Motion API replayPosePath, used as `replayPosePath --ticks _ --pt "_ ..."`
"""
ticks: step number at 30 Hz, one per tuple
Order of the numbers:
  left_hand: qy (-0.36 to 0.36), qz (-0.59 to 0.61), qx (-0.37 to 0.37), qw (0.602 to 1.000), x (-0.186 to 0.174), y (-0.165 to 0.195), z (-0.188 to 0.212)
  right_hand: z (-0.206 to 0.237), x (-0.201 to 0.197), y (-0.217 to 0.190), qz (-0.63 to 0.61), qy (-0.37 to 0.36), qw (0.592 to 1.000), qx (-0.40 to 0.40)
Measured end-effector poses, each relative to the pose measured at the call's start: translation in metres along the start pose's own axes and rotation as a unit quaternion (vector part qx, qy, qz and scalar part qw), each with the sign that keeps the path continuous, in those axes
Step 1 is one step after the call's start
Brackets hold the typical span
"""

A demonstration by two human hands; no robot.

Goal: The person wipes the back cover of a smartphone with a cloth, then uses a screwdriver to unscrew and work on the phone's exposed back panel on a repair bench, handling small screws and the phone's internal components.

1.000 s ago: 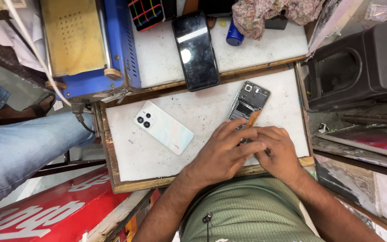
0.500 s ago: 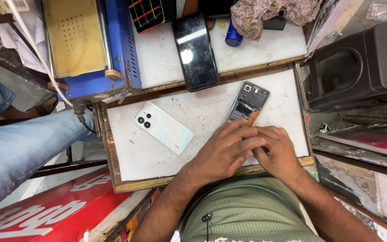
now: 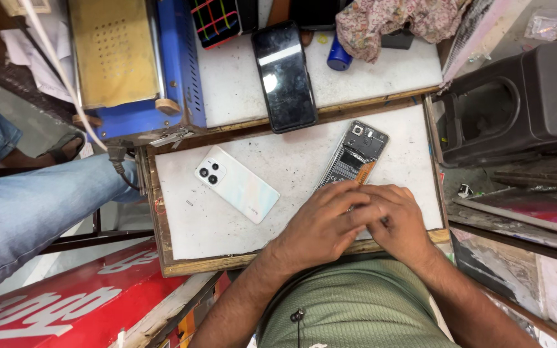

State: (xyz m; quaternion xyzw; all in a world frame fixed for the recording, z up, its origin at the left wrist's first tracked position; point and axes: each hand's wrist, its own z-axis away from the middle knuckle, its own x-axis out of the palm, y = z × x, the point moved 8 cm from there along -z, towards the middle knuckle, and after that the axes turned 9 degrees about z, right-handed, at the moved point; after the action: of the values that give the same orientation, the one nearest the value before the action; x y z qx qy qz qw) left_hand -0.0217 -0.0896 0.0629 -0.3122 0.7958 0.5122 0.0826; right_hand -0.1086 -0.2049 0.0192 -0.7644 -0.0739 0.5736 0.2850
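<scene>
Both hands bear down on the opened grey phone with its bare innards (image 3: 354, 158): left hand (image 3: 322, 222) curled over its near end, right hand (image 3: 400, 218) pinching alongside. Best stay low, pressure light, prying evenly beneath the fingertips.

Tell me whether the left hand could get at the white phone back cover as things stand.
Probably yes. The left hand rests on the opened phone, and the white back cover lies apart on the same white board, with only bare board between them.
</scene>
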Motion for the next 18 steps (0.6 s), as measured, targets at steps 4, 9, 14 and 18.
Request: replayPosePath --ticks 4,9,14,18 --pt "0.063 0.007 -0.062 0.996 -0.012 -0.024 0.010 -0.002 -0.002 -0.002 -0.017 0.005 1.000 0.012" --pt "0.277 -0.061 -0.082 0.955 -0.074 -0.060 0.041 -0.004 -0.002 -0.005 -0.016 0.006 1.000 0.013" --pt "0.301 -0.091 -0.136 0.940 -0.085 -0.076 0.059 -0.003 -0.001 -0.004 -0.022 0.000 1.000 0.014" --pt "0.288 -0.100 -0.148 0.941 -0.080 -0.079 0.057 -0.002 0.000 -0.002 -0.020 -0.003 1.000 0.016"
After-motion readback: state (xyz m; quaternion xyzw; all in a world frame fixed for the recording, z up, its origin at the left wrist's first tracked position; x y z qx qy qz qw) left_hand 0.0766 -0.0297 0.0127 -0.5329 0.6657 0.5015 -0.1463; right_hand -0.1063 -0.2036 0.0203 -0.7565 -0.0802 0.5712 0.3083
